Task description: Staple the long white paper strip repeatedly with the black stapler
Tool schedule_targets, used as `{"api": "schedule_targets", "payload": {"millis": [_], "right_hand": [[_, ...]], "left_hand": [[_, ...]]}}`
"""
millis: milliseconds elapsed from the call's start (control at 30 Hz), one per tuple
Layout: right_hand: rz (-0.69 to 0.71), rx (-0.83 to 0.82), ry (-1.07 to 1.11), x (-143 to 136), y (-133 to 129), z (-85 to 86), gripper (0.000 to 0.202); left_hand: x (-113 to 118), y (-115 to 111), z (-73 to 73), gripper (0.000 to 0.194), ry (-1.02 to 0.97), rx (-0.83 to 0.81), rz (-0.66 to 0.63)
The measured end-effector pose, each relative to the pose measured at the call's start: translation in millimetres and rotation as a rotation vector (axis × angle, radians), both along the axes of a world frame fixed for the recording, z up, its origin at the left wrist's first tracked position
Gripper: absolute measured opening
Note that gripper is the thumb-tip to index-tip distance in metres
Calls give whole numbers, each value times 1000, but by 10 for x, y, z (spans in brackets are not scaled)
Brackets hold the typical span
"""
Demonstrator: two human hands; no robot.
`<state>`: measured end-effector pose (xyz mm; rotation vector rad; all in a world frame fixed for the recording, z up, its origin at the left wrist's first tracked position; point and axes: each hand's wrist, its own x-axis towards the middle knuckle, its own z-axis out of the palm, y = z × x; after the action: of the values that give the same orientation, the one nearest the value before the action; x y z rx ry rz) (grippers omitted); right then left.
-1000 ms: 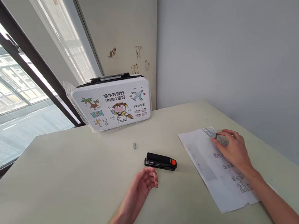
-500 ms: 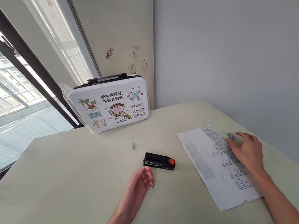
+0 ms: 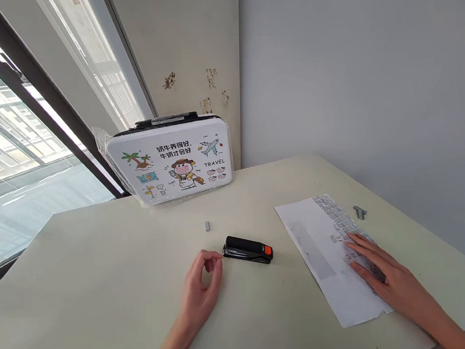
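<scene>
My left hand (image 3: 201,287) is beside the left end of a black stapler (image 3: 247,250) with an orange-red patch. Its fingers are loosely bent, thumb apart, with nothing visible in them; the index fingertip is at or almost at the stapler's end. My right hand (image 3: 389,280) lies over the right part of a printed sheet of paper (image 3: 317,254), fingers spread and holding nothing. Beyond that hand, by the sheet's upper right edge, rest small grey pieces (image 3: 360,212) that look like staple strips. A small grey block (image 3: 207,226) lies behind the stapler.
A white case (image 3: 172,164) with cartoon prints and clear plastic wrap stands at the back of the pale table (image 3: 101,279). Behind it is a stained cabinet-like panel (image 3: 184,45). A window is at the left, and a plain wall (image 3: 350,71) runs along the right.
My right hand has drawn back from the grey pieces and now lies flat on the sheet. My left hand has turned over and moved slightly left and up.
</scene>
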<state>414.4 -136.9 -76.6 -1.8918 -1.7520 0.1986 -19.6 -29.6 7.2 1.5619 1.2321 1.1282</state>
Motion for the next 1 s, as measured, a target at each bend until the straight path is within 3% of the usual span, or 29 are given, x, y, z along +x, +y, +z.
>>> {"api": "schedule_targets", "payload": {"millis": [67, 167, 333, 467, 567, 667, 800, 900, 1000], "right_hand": [[14, -19, -18, 36, -15, -38, 55], [4, -39, -35, 34, -6, -56, 55], [-8, -34, -45, -10, 1, -32, 54], [-15, -48, -38, -16, -6, -22, 53], [-10, -45, -35, -12, -2, -29, 53], [-4, -33, -38, -13, 5, -37, 53], [-5, -41, -35, -24, 15, -35, 54], [-6, -66, -40, -32, 19, -24, 53], [-3, -67, -47, -36, 17, -12, 53]], "left_hand": [[9, 7, -44, 15, 32, 53, 30], [36, 20, -90, 29, 60, 54, 26], [141, 147, 2, 48, 100, 180, -111], [243, 359, 93, 34, 237, 229, -328], [232, 457, 114, 23, 303, 226, -370], [47, 470, 119, 24, 362, 240, -307], [-463, 531, 129, 28, 459, 248, -150], [-846, 716, 144, 35, 639, 301, -60], [-1053, 941, 166, 41, 735, 338, -28]]}}
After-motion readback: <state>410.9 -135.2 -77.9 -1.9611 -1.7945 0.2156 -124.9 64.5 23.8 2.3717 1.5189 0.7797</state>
